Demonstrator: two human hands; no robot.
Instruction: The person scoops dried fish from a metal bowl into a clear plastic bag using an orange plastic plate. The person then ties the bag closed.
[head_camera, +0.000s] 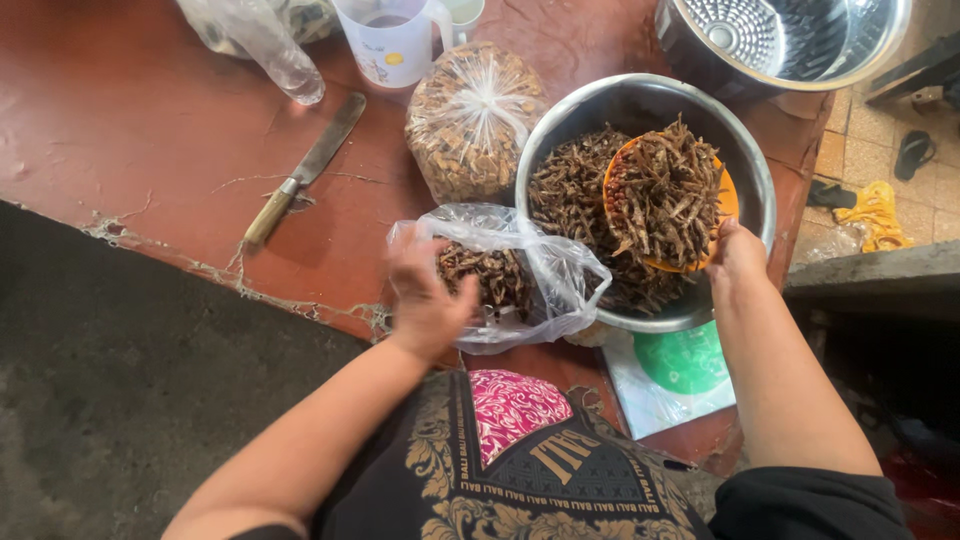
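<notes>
From the head camera, we see our right hand (735, 255) gripping an orange scoop (665, 200) heaped with dried small fish over the steel bowl (745, 150), still mostly full, while our left hand (428, 295) grasps the open clear plastic bag (545, 270), only partly filled; a tied bag (470, 115) rests beside.

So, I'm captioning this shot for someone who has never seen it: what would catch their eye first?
First the big steel bowl right of centre, heaped with small dried fish, where the right hand holds an orange scoop piled with them. Beside it, the left hand holds open a clear plastic bag partly filled with fish. A knife lies further left on the red table.
</notes>
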